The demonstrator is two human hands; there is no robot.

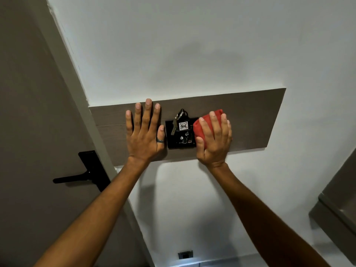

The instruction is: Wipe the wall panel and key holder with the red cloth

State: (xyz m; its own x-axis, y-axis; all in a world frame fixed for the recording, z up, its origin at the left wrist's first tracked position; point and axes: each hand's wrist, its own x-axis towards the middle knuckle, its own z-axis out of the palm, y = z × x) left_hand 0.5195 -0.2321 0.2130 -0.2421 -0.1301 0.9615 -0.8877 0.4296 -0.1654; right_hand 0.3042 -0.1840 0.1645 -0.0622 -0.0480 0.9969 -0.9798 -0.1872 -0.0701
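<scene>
A brown wood-grain wall panel (250,116) runs across the white wall. At its middle sits a black key holder (179,139) with a key and a tag marked 406 (183,125) hanging in it. My right hand (213,139) presses a folded red cloth (204,120) against the panel, touching the holder's right edge. The cloth shows above and left of my fingers; the rest is under my palm. My left hand (144,132) lies flat on the panel just left of the holder, fingers spread, a dark ring on the thumb.
A brown door with a black lever handle (77,178) stands to the left, beside the white door frame. A small wall socket (185,254) sits low on the wall. A grey cabinet edge (339,205) juts in at the right.
</scene>
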